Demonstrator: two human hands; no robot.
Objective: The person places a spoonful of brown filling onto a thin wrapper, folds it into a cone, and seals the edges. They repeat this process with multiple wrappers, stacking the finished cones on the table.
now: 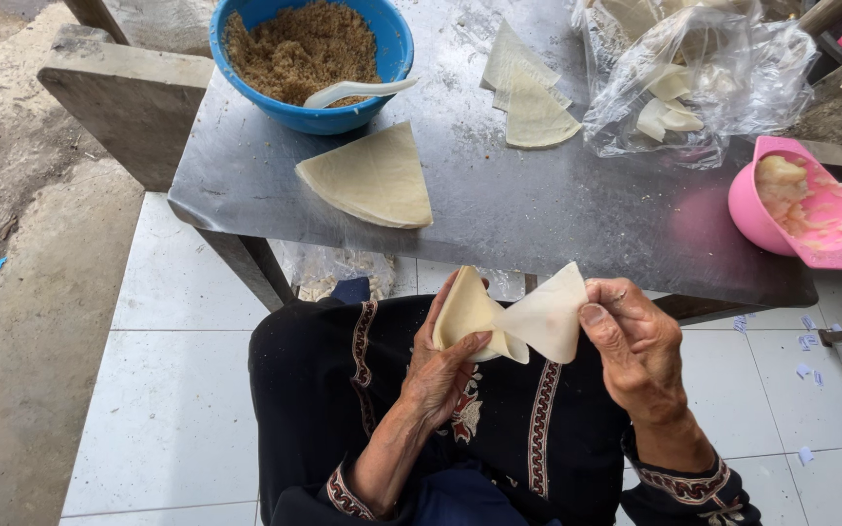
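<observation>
While both forearms rise from the lap at lower centre, the left hand [445, 365] cups one folded pastry sheet [509, 317], thumb pressed over its lower edge; the right hand [635, 341] pinches the sheet's free flap between thumb and fingers. On the grey table [557, 214] above: one blue bowl [309, 58] of brown filling with one white spoon [358, 91], one pink bowl [796, 205], one clear bag [694, 78], and two stacks of wedge-shaped wrappers [372, 180].

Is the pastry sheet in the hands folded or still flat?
Partly folded: the left hand cups one end of the pastry sheet into a cone while the right hand pinches the loose flap.
</observation>
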